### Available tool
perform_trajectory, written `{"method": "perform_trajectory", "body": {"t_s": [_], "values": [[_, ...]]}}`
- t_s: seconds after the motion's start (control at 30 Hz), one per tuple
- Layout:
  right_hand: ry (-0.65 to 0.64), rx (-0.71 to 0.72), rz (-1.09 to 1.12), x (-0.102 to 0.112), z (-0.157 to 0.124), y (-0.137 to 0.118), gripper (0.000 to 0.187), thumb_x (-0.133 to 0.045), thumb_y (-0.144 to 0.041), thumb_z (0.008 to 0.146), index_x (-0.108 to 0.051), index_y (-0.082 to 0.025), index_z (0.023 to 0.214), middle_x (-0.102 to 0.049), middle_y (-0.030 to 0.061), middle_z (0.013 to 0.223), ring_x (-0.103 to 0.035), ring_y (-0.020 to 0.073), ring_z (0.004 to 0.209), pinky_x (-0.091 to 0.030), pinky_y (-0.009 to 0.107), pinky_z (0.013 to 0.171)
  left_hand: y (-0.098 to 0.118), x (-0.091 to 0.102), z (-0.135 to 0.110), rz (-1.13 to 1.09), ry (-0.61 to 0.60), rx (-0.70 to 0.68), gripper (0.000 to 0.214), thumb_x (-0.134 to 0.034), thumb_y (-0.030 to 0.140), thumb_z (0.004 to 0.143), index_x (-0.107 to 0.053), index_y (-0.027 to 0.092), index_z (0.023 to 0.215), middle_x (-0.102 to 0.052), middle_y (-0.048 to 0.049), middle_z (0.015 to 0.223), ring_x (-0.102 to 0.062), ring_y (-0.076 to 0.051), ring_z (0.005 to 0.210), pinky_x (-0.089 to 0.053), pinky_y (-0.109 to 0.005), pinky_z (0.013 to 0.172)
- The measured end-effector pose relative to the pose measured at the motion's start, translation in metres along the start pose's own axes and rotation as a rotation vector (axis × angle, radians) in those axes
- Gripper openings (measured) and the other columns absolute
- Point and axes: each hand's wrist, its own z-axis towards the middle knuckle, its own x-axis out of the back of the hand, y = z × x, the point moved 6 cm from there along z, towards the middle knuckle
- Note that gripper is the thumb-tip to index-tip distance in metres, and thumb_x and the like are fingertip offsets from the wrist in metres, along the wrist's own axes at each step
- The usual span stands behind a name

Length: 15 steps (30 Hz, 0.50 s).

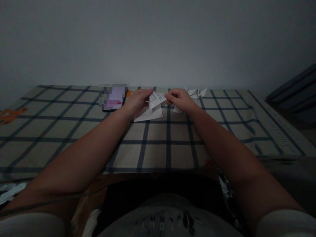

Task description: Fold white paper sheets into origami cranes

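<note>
A folded piece of printed paper (157,99), pointed at its right end, is held up between my two hands above the table. My left hand (138,99) grips its left side, the thumb along the top edge. With thumb and fingertips, my right hand (180,98) pinches the right tip. Below my left hand a flat white sheet with print (153,115) lies on the cloth, partly covered by the hand. Just behind my right hand sits a folded paper crane (197,93). Under that hand a small white paper piece (177,109) shows, mostly hidden.
A phone (115,97) with a lit screen, partly pixelated, lies left of my left hand. The checked tablecloth (155,154) covers the table, which meets a plain wall (158,42) at the back. Dark grey slatted furniture (296,89) stands at the far right.
</note>
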Motion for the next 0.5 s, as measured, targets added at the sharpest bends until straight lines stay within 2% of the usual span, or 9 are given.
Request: {"method": "perform_trajectory", "body": {"t_s": [0.17, 0.33, 0.5], "values": [[0.028, 0.003, 0.018, 0.0014, -0.0004, 0.0013, 0.042, -0.074, -0.055, 0.091, -0.064, -0.019, 0.072, -0.065, 0.0010, 0.067, -0.056, 0.0130, 0.064, -0.045, 0.028, 0.063, -0.0054, 0.0022, 0.0039, 0.105, -0.012, -0.049, 0.046, -0.078, 0.063, 0.079, -0.074, 0.018, 0.087, -0.075, -0.0063, 0.084, -0.070, -0.019, 0.076, -0.055, -0.031, 0.071], [0.089, -0.027, 0.076, 0.0043, -0.0007, 0.0034, 0.037, -0.076, -0.048, 0.092, -0.063, -0.020, 0.071, -0.065, 0.0005, 0.066, -0.056, 0.0118, 0.062, -0.046, 0.026, 0.061, -0.0022, -0.0007, -0.0016, 0.099, -0.061, -0.053, 0.043, -0.088, 0.058, 0.072, -0.074, 0.017, 0.077, -0.073, -0.0056, 0.073, -0.064, -0.015, 0.063, -0.053, -0.029, 0.065], [0.006, -0.129, 0.129, 0.0003, -0.0012, 0.0054, 0.033, -0.075, -0.039, 0.093, -0.063, -0.019, 0.070, -0.065, 0.0006, 0.065, -0.057, 0.0107, 0.060, -0.048, 0.023, 0.060, -0.0010, 0.0004, -0.0053, 0.149, -0.059, -0.025, 0.043, -0.089, 0.058, 0.071, -0.077, 0.017, 0.078, -0.074, -0.0072, 0.072, -0.061, -0.015, 0.058, -0.048, -0.029, 0.058]]}}
